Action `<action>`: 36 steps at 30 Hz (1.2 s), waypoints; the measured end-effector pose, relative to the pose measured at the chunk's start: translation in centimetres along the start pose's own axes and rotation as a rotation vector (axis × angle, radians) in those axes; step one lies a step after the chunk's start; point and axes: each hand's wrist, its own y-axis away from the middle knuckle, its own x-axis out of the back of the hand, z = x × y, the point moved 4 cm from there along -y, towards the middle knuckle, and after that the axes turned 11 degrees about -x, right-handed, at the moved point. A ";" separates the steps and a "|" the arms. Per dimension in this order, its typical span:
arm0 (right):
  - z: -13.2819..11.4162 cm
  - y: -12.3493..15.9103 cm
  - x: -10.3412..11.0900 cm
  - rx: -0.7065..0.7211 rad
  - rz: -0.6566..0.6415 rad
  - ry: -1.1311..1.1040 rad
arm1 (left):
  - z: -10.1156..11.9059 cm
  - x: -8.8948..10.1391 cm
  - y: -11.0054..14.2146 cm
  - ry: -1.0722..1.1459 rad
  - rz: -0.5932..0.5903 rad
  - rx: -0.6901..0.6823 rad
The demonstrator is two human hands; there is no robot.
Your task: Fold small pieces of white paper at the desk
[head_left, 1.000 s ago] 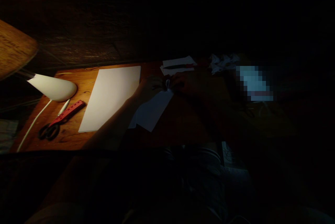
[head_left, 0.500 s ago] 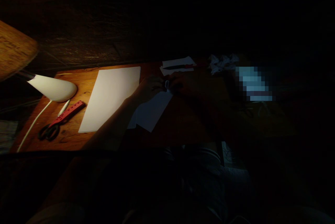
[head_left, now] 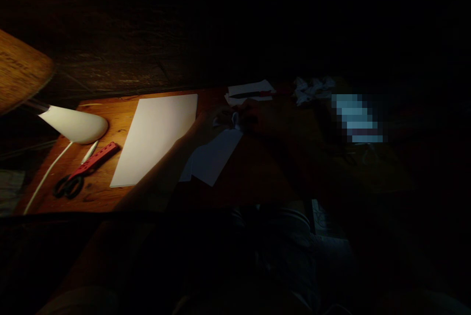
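Observation:
Close together over the middle of the dim table, my left hand (head_left: 216, 115) and my right hand (head_left: 255, 113) are closed on a small folded piece of white paper (head_left: 234, 119). The paper's pale folds show between the fingertips, though darkness hides its exact shape. Just below the hands lie loose paper sheets (head_left: 215, 158), overlapping at a slant. Left of my left forearm is a stack of white paper (head_left: 154, 133), brightly lit. Behind the hands, a knife (head_left: 250, 94) with a dark blade and partly red handle rests on cut paper pieces (head_left: 250, 87).
A lamp (head_left: 75, 123) lights the left side of the wooden table (head_left: 99, 192); its white cord (head_left: 47, 175) runs over the edge. Scissors (head_left: 83, 172) with a red sheath lie beside a white pen (head_left: 89, 152). Folded paper shapes (head_left: 312, 89) and a blurred-out bright screen (head_left: 358, 118) are at right.
My left fingers have shifted slightly around the small folded paper, and more of its white surface shows beside them. My right hand stays almost in place. Everything else looks unchanged.

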 end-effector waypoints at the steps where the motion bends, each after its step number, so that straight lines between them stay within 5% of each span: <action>1: 0.1 0.0 0.0 0.008 0.002 -0.006 | 0.1 0.0 0.0 0.003 -0.007 -0.005; 22: 0.2 0.0 0.3 -0.070 0.012 0.044 | 0.4 -0.1 -0.5 0.015 -0.082 -0.129; 36: -1.4 0.4 0.3 -0.155 0.001 0.080 | -0.6 0.0 -0.1 -0.007 -0.071 -0.087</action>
